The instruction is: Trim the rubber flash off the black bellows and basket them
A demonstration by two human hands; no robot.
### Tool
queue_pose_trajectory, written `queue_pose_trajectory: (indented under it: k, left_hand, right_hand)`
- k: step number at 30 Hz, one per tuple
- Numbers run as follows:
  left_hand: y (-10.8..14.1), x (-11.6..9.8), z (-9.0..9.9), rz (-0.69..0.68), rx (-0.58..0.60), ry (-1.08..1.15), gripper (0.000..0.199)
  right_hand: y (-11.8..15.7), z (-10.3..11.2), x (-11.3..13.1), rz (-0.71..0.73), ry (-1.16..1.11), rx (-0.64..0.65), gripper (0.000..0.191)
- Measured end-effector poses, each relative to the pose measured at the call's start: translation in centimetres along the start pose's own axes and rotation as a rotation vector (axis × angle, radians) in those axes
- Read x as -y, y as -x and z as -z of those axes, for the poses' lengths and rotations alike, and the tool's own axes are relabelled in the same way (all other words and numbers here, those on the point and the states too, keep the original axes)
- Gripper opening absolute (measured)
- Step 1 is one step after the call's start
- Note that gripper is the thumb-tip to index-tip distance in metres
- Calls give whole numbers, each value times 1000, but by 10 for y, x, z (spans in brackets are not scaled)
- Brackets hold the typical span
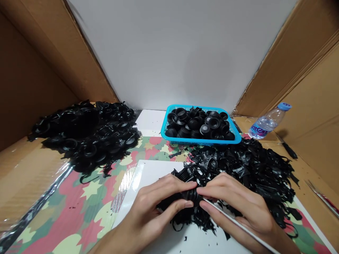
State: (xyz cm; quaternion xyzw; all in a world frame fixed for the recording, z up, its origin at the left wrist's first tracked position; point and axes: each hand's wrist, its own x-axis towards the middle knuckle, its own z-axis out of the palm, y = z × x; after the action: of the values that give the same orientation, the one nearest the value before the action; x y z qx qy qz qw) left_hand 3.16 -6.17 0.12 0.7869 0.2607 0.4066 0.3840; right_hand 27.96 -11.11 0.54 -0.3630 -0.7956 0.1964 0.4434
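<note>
My left hand (161, 201) pinches a black ribbed rubber part (191, 195) between thumb and fingers, low over the white board. My right hand (241, 208) closes round a thin silvery tool (239, 224), its shaft running back toward the lower right. Its tip is hidden at the fingertips, right beside the ribbed part, so I cannot tell its kind. Under and around both hands lie black rubber scraps (205, 220). More ribbed parts (182, 174) show just behind my left fingers.
A blue basket (201, 141) full of ribbed black parts stands behind the hands. Untrimmed-looking black parts (90, 141) are heaped at left, shredded trimmings (254, 169) at right. A water bottle (268, 121), a black-handled knife (288, 150) and a pointed metal tool (321, 195) sit far right.
</note>
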Motion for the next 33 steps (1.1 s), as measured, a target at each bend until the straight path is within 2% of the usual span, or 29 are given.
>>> queue_pose_trajectory:
  k: [7,11,15,20,22,29,33]
  left_hand:
    - [1,0,0,-8,-23,-31,37]
    - [1,0,-1,-1,-3,-32,38]
    - [0,0,-2,-18,5,-47,41]
    - [0,1,-5,2,-11,-52,54]
    - [-1,1,-5,17,-19,-42,52]
    - [-6,2,0,78,-49,26,25]
    - [-7,1,-2,55,-41,54,24]
  right_hand:
    - [0,-2,-4,72,56,5,33]
    - [-2,-2,-3,103,102,8,28]
    - [-4,0,-1,74,96,21,23]
    - [-3,1,-2,25,68,48,19]
    - [-2,0,-3,15,91,34,20]
    - [-3,-15,1,2,222,-28,22]
    - [-3,-17,-1,6,317,-172,25]
